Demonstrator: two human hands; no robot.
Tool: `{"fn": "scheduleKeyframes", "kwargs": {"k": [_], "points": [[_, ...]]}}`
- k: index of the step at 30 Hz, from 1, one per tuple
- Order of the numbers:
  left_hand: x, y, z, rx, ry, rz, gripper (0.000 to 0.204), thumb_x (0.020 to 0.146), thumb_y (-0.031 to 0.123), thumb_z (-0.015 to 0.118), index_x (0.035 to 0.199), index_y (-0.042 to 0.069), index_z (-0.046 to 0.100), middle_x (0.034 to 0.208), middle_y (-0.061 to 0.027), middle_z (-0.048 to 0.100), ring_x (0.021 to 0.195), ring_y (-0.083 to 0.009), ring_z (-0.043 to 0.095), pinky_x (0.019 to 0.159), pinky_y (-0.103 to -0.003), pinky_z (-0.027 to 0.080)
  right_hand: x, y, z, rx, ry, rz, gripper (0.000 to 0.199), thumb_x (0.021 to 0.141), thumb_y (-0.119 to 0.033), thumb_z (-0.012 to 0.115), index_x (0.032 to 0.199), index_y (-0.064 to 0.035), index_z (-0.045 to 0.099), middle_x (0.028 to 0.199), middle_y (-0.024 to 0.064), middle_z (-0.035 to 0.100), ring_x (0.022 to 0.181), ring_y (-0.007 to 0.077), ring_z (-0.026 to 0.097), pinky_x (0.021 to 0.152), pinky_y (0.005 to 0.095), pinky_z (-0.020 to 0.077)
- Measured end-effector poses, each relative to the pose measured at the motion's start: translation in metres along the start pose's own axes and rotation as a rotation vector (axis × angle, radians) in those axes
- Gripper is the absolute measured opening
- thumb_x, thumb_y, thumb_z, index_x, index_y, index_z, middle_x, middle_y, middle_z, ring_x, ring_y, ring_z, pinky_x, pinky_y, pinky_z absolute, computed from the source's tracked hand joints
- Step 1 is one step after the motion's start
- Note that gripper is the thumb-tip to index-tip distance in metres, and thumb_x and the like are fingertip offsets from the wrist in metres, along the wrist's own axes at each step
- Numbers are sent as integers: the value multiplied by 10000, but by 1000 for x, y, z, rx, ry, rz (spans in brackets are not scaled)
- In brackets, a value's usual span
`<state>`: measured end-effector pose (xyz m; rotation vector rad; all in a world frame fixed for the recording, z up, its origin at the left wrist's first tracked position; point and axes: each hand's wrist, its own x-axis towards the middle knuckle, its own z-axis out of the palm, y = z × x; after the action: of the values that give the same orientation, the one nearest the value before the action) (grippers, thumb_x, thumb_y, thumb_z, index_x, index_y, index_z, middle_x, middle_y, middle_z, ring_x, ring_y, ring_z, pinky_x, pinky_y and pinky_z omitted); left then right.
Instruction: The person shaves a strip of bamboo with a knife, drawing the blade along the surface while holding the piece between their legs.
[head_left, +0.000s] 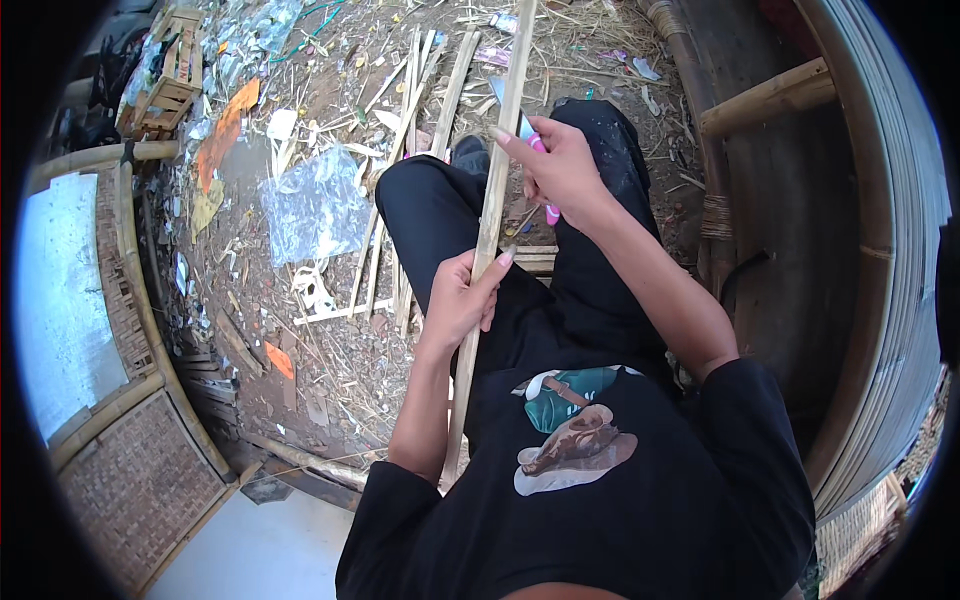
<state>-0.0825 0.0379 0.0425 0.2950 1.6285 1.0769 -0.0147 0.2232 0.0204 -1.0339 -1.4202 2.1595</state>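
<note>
The left hand (465, 300) clasps a bamboo slat (492, 205) slanting through mid-frame; higher up, the right hand (570, 175) grips a pink-handled knife (538, 143) against it. A knot or loose hold could make the knife skid toward skin.

1. Two hands, mine: left hand (463, 302), right hand (568, 172).
2. One long strip (495, 190), in my two-handed grip.
3. One pink-handled blade (539, 143), in my right grip.
4. One slatted crate (172, 92), far left.
5. One clear plastic sheet (315, 205), left.
6. One large orange scrap (222, 138), left.
</note>
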Motion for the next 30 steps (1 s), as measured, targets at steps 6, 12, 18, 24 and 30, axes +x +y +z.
{"fn": "scheduleKeyframes", "kwargs": {"k": [6, 12, 18, 24, 30], "points": [[31, 14, 10, -74, -155, 87, 303, 1042, 337, 443, 1017, 38, 485, 722, -55, 549, 430, -127, 517, 412, -238, 430, -14, 9, -11, -29, 38, 2, 242, 906, -191, 687, 963, 40, 642, 600, 18, 584, 419, 58, 489, 389, 245, 374], [54, 23, 26, -273, -217, 108, 378, 1052, 377, 399, 1031, 23, 530, 655, -35, 523, 416, -91, 465, 385, -223, 378, -31, 0, -26, -221, 35, -36, 234, 833, -159, 751, 942, 28, 665, 625, 24, 617, 478, 65, 550, 429, 243, 419], [63, 27, 34, -314, -182, 106, 366, 1047, 353, 426, 1020, 9, 551, 633, -24, 515, 407, -66, 420, 372, -204, 317, -48, -2, -39, -176, 32, 52, 262, 805, -130, 780, 969, 28, 649, 639, 10, 616, 468, 53, 528, 410, 225, 382], [71, 18, 25, -342, -199, 82, 315, 1038, 340, 453, 931, 52, 524, 618, 4, 476, 392, -60, 407, 361, -190, 308, -46, -8, -82, -170, 91, 83, 293, 1018, -262, 511, 987, 8, 621, 618, 20, 574, 408, 47, 474, 365, 212, 340], [58, -1, 32, -320, -303, -69, 359, 1040, 364, 441, 843, 66, 473, 531, 20, 378, 356, -79, 397, 334, -221, 331, -25, -22, -96, -548, 82, -186, 295, 1019, -247, 501, 897, -16, 639, 591, 52, 565, 512, 134, 565, 530, 321, 413]]}}
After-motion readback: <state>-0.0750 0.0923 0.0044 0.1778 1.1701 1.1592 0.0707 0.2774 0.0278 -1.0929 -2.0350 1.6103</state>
